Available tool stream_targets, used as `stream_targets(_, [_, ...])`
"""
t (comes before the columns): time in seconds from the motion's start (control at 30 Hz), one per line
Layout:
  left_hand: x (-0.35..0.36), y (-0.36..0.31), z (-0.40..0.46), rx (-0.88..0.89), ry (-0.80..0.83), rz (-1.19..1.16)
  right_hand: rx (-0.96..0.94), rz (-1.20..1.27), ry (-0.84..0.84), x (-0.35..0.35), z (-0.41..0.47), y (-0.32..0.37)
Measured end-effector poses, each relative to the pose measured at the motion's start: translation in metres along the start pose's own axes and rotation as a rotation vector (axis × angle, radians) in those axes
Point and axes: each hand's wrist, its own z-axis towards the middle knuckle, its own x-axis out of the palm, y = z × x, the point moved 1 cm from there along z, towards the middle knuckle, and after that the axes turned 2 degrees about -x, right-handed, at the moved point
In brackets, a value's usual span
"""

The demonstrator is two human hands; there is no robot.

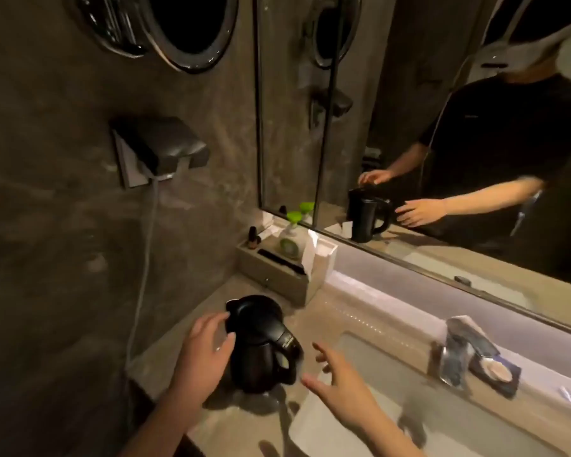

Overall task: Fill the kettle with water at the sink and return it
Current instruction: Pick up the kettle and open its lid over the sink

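Fingers (223, 319) of the left hand (205, 354) rest spread on the upright kettle (261, 344); its handle (289, 352) faces the open, empty right hand (340, 387), which is near.

The room was dim, with dark mottled stone walls (63, 225). A covered socket (160, 150) sat on the wall up and left of the hands, a pale cord (144, 268) hanging from it. A large mirror (442, 127) ran above the beige tabletop (192, 328), and a strip of light (393, 301) glowed beneath it.
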Motion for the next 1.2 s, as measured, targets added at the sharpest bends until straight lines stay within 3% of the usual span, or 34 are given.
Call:
stream_targets(0.1, [0.01,-0.009,0.016,0.09,0.054,0.132,-0.048,0.117,0.03,0.018,0.028,0.022])
stream_targets(0.23, [0.018,-0.007,0.019,0.048,0.127,0.208,0.021,0.35,0.037,0.037,0.043,0.027])
stream_targets(0.57, [0.015,-0.015,0.036,0.039,0.169,0.121,-0.03,0.529,-0.099,0.042,0.046,0.038])
stream_targets(0.83, [0.033,-0.076,0.042,0.16,0.21,-0.053,-0.148,0.459,-0.27,-0.032,0.031,0.047])
stream_targets(1.2, [0.106,-0.201,-0.043,0.561,0.375,-0.093,0.029,0.308,-0.496,-0.119,-0.061,-0.046])
